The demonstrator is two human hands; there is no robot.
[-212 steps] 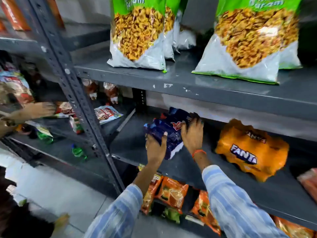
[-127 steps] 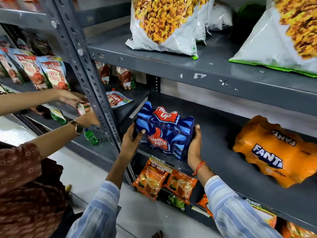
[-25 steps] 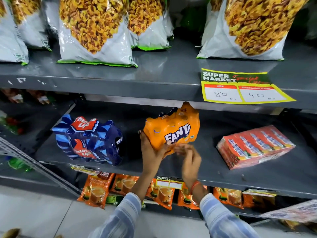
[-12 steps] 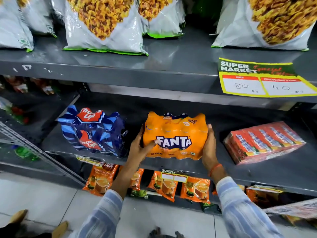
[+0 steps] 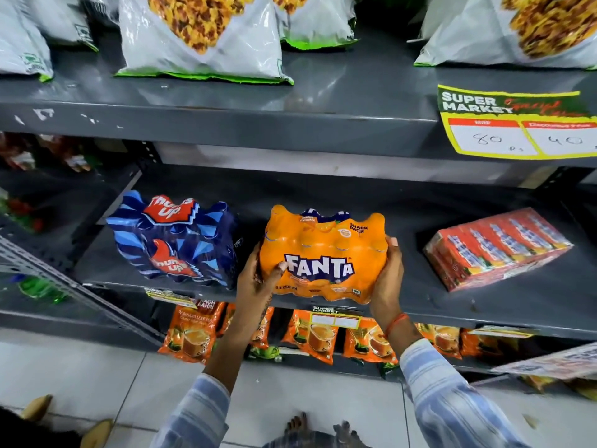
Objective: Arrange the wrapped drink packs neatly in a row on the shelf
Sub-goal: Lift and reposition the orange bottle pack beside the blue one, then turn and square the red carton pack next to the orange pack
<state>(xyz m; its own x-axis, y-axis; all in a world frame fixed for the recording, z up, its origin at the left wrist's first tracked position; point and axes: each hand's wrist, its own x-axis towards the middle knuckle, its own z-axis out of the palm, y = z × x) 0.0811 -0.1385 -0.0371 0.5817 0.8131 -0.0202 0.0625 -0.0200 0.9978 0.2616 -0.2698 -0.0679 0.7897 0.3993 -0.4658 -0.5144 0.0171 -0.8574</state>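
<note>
An orange Fanta pack [image 5: 323,253] stands upright at the front of the grey middle shelf [image 5: 484,305], label facing me. My left hand [image 5: 258,279] grips its left side and my right hand [image 5: 389,279] grips its right side. Just to its left stands a blue Thums Up pack [image 5: 176,240], upright, with a narrow gap between the two. A red wrapped pack of drink cartons [image 5: 497,247] lies flat and angled further right, well apart from the Fanta pack.
Large white snack bags [image 5: 200,37] fill the shelf above, which carries a yellow price tag [image 5: 517,124]. Orange tea pouches [image 5: 310,334] hang below the middle shelf. A slanted metal upright [image 5: 64,286] stands at left. Someone's feet [image 5: 38,412] show on the tiled floor.
The Fanta pack went from tilted in my hands to upright with its label forward, and now sits a little closer to the Thums Up pack. Both hands stay on its sides.
</note>
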